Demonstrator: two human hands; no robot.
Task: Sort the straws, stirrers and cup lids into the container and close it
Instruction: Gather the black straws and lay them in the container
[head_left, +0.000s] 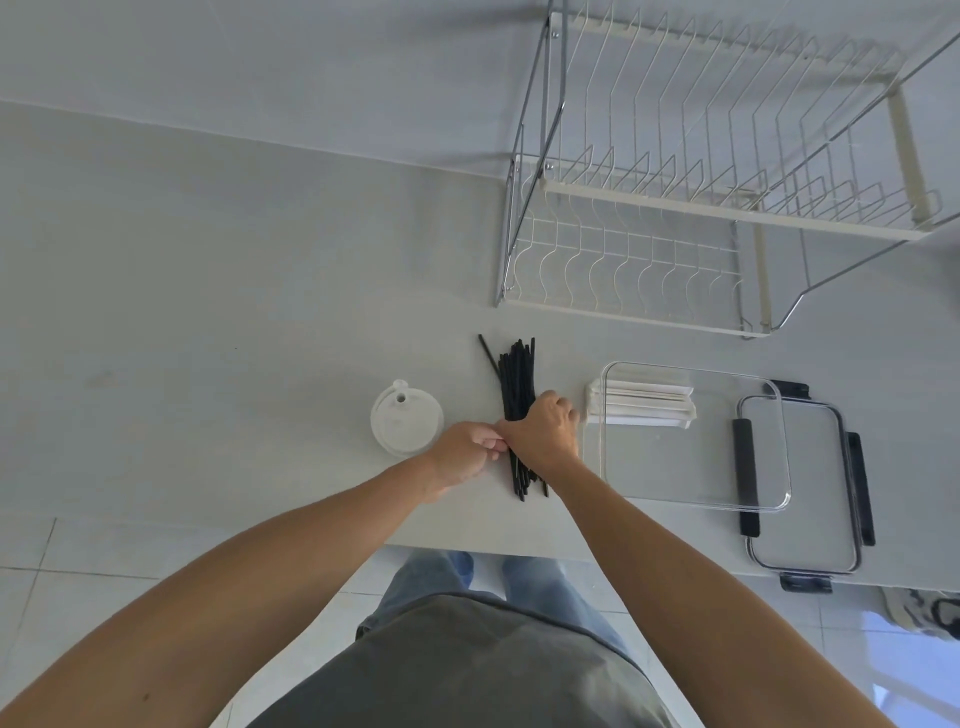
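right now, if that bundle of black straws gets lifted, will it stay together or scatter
The black straws are thin and loose, untied, so some would probably slip out. One already angles away at the top. Both hands, right hand and left hand, gripping mid-bundle should help.

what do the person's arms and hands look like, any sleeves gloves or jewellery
Both forearms are bare up to the bottom edge of the view, with no sleeve showing on them. The left hand and right hand wear no gloves, and no rings, watch or bracelet are visible. Below them show a grey-green top and blue jeans.
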